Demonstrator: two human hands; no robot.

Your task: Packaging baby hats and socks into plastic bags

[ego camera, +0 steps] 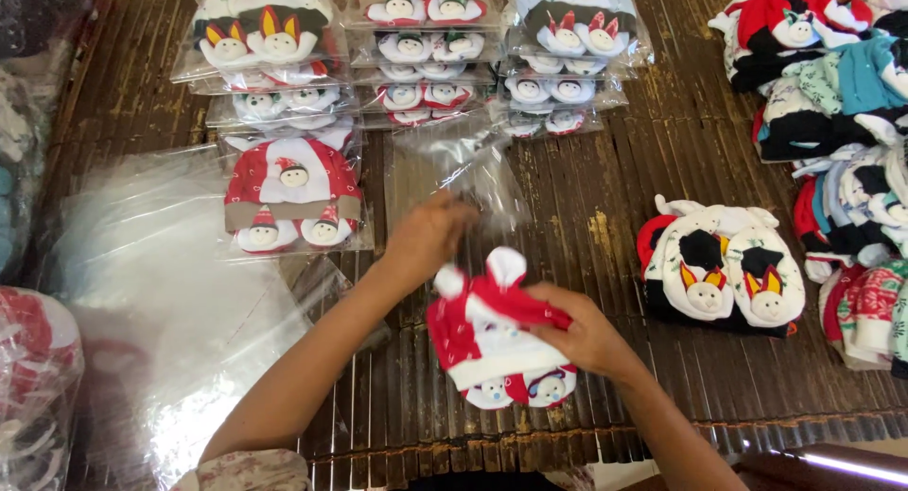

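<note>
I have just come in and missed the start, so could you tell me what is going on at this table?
A person is working with both bare hands over a dark slatted mat. The right hand grips a folded red and white baby set, while the left hand holds a clear plastic bag just behind it. Bagged sets are stacked in rows at the far side, and an unbagged set lies to the right beside a loose pile.
</note>
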